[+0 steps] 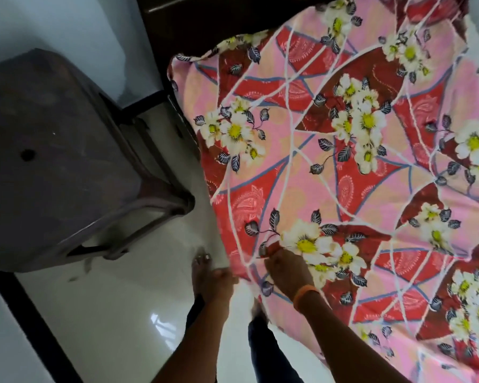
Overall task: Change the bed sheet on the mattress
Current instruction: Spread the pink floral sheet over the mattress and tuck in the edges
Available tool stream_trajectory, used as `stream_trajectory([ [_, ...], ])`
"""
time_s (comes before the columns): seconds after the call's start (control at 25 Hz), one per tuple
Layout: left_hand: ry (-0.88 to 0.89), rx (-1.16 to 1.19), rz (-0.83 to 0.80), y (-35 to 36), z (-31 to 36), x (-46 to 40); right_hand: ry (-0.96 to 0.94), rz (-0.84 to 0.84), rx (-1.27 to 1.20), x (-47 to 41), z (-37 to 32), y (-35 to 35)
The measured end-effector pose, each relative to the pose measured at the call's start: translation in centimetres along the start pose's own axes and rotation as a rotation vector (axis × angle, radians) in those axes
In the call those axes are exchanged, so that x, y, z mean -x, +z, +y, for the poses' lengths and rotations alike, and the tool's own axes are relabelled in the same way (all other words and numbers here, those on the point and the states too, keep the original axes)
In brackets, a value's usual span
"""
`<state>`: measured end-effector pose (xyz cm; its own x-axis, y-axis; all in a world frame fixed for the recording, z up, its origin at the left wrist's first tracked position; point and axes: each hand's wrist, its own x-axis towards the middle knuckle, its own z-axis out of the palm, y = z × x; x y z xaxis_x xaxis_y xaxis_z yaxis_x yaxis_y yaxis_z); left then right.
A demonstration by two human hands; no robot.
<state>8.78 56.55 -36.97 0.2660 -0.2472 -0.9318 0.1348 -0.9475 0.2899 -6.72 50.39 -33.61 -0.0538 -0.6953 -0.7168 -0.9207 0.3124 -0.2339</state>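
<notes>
Glossy white floor point(116, 313) below, pale wall far left. The floral bed sheet point(343, 161) spreads across the right. Right hand point(284, 268) pinches its near edge; left hand point(219, 283) grips the hanging side. A dark plastic stool point(56, 120) crowds the left.

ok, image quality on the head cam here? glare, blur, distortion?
Head view: strong wide-angle bend, so the dark stool and bed edge curve; a window reflection glares on the glossy floor; motion blur smears the left hand and nearby foot, while the right hand gripping the floral sheet reads somewhat sharper; the sheet's print is soft overall but evenly lit.
</notes>
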Motion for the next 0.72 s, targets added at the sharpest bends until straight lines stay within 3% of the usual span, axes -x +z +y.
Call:
stream_trajectory([
  [0.08,-0.264,0.168,0.044,-3.1,-2.5,-2.2,-0.042,-0.051,-0.041,-0.9,-1.9,1.1],
  [0.16,-0.288,0.132,0.089,-5.0,-3.4,-4.1,-0.043,0.006,-0.042,-2.3,-3.7,1.3],
  [0.28,-0.15,-0.035,0.118,-5.5,-0.1,-5.6,-0.081,0.054,-0.083,-3.4,-6.5,0.3],
  [0.44,0.017,0.02,-0.002,-2.6,7.9,-2.1,-0.193,0.076,-0.098,-2.5,-8.8,-1.7],
  [0.72,0.324,-0.182,-0.16,0.1,14.3,10.3,-0.01,0.204,-0.395,7.1,-6.6,-12.1],
])
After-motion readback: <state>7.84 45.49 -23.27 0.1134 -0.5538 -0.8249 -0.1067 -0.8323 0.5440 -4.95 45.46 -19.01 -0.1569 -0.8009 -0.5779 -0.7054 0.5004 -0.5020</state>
